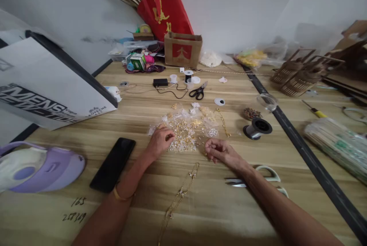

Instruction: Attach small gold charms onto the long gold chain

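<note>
A loose pile of small gold and clear beads and charms, some in clear plastic bags, lies mid-table. My left hand is at the pile's left edge, thumb and fingers drawn together; whatever is between them is too small to make out. To the right of the pile, my right hand is closed with curled fingers, and a tiny gold speck shows at its fingertips. Between my forearms a gold chain with clear stones stretches toward me. Light-handled scissors lie partly under my right forearm. A shorter gold chain rests beyond my right hand.
A black phone and a purple visor cap lie left, below a large white box. Black scissors lie behind the pile. Right stand a wire spool, a bead heap and wrapped sticks.
</note>
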A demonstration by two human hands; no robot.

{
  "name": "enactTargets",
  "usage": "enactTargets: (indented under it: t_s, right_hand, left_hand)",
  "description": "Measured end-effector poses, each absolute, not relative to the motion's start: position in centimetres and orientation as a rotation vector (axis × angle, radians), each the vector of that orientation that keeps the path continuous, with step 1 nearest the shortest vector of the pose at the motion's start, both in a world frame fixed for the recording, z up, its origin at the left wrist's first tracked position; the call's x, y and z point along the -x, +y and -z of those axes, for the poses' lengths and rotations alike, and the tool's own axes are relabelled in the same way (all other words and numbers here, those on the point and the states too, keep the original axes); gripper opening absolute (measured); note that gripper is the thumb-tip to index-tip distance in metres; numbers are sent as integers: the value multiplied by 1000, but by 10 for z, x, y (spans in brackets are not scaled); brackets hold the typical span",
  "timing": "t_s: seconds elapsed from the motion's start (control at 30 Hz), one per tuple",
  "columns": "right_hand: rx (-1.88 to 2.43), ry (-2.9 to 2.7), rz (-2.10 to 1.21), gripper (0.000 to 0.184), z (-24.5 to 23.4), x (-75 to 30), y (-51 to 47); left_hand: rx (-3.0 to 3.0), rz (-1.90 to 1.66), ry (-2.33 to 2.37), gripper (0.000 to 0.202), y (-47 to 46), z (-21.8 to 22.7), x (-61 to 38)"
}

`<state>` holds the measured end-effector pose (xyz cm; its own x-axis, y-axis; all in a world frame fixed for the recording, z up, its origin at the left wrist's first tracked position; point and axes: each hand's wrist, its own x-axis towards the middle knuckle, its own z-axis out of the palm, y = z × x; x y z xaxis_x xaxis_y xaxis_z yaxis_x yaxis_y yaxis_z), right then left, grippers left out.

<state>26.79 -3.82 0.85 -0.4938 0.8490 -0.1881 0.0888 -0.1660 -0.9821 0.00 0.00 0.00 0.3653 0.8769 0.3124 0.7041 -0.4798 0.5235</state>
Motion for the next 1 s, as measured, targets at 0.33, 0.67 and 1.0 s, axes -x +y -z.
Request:
enactTargets:
  t_s: [0.33, 0.67, 1.0]
  right_hand:
    - [1097, -1520, -1719, 33, -11, -267, -39]
    - [1109, -1529, -1712, 33, -11, -267, -38]
    - [1112, -1534, -1714, 34, -10, -268, -39]
  left_hand:
    - [-2078, -978, 1429, 6, -4, -3, -2]
    - [-1701, -986, 1345, 12, -2, 1, -1]
    - [-1459, -1011, 1231, 13, -1, 3, -1]
